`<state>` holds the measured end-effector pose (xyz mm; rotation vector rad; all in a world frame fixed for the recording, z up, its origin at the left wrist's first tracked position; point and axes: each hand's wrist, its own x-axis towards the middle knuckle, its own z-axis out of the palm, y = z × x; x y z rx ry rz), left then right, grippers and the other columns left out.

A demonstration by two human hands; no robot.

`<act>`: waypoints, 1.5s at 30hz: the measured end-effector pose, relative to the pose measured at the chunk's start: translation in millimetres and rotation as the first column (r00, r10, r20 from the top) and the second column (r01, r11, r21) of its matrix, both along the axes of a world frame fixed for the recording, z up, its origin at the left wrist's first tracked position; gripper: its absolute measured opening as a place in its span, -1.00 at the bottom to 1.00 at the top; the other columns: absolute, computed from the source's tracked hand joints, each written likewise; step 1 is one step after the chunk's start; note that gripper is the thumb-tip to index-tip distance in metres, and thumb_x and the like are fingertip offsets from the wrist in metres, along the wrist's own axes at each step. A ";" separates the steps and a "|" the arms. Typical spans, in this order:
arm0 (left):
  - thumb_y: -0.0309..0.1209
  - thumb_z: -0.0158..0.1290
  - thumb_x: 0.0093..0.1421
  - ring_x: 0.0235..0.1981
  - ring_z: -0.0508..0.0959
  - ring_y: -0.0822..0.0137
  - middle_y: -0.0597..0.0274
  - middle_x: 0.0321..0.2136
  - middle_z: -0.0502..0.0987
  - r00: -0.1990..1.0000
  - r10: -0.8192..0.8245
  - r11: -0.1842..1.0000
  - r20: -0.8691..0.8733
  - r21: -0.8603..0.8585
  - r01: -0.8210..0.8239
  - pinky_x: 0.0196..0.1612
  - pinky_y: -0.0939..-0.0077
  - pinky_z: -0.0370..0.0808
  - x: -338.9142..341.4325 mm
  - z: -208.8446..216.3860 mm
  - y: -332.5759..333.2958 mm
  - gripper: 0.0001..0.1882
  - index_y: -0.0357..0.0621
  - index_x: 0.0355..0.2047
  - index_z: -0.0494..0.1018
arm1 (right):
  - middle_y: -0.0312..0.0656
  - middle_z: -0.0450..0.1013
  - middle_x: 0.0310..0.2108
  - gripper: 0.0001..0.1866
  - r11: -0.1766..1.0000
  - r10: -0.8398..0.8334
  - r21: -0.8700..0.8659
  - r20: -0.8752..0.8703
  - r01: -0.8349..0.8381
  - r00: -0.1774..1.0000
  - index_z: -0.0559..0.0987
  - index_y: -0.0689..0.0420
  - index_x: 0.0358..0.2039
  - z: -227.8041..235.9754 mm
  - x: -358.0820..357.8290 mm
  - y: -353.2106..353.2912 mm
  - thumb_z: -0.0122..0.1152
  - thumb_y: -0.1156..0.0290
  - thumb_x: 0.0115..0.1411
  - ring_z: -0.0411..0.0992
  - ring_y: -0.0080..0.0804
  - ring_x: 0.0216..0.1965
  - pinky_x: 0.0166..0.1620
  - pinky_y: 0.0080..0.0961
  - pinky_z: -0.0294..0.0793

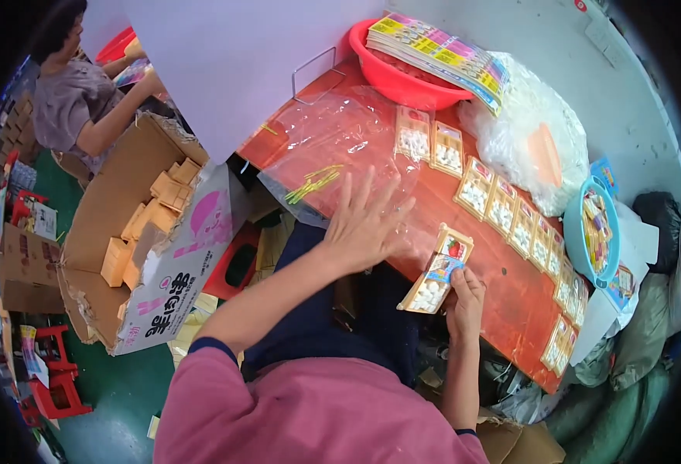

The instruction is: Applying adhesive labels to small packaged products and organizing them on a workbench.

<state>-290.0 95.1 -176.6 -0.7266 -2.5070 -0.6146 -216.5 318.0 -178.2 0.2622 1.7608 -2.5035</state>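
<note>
In my right hand (pixel 467 300) is a small cream-coloured tray (pixel 438 271), gripped at its side. White round pieces fill its lower part, a blue label crosses its middle, and a strawberry picture shows at its top. My left hand (pixel 362 226) is spread out with nothing in it, above the near edge of the table, over a clear plastic bag (pixel 333 127). Yellow twist ties (pixel 314 184) lie on the plastic just beyond the left wrist. Similar filled trays (pixel 503 203) stand in a row along the right side of the red table (pixel 464 340).
A red basin (pixel 402 89) holds a stack of printed cards (pixel 441 54) at the back. Beside it sits a large clear bag of white pieces (pixel 511 131). A blue basket (pixel 592 232) stands right. At left, a cardboard box (pixel 89 255) contains orange trays (pixel 151 216); another person (pixel 85 93) works beyond.
</note>
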 end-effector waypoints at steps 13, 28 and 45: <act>-0.18 -0.19 0.23 0.05 0.30 -0.06 0.08 0.10 0.23 0.880 0.472 0.854 0.046 -0.272 -0.444 0.03 -0.15 0.16 -174.6 -37.6 -82.4 -0.60 0.06 0.06 0.25 | -0.18 0.48 -0.26 -0.72 0.999 0.008 0.041 0.061 -0.010 0.998 0.46 0.29 -0.19 -8.6 -3.4 30.7 0.04 0.32 0.22 0.46 -0.47 -0.25 -0.12 -0.53 0.42; -0.44 -0.22 0.18 -0.03 0.40 0.08 0.08 -0.17 0.48 0.776 0.620 0.758 0.112 -0.343 -0.555 -0.04 0.09 0.33 -223.5 -12.9 -74.3 -0.65 -0.29 -0.08 0.40 | -0.19 0.48 -0.24 -0.70 0.999 -0.007 0.036 0.031 0.006 0.999 0.44 0.30 -0.15 -13.7 2.3 41.6 0.05 0.32 0.22 0.45 -0.49 -0.26 -0.13 -0.54 0.42; 0.02 0.08 0.01 0.26 -0.04 -0.14 -0.11 0.24 0.00 0.891 0.454 0.801 -0.018 -0.430 -0.416 0.22 -0.20 -0.17 -105.8 14.6 -38.1 -0.17 -0.14 0.20 0.12 | -0.20 0.49 -0.26 -0.75 0.999 -0.038 -0.013 0.018 0.038 0.999 0.45 0.28 -0.17 -12.7 0.9 39.6 0.03 0.36 0.23 0.46 -0.51 -0.27 -0.17 -0.55 0.44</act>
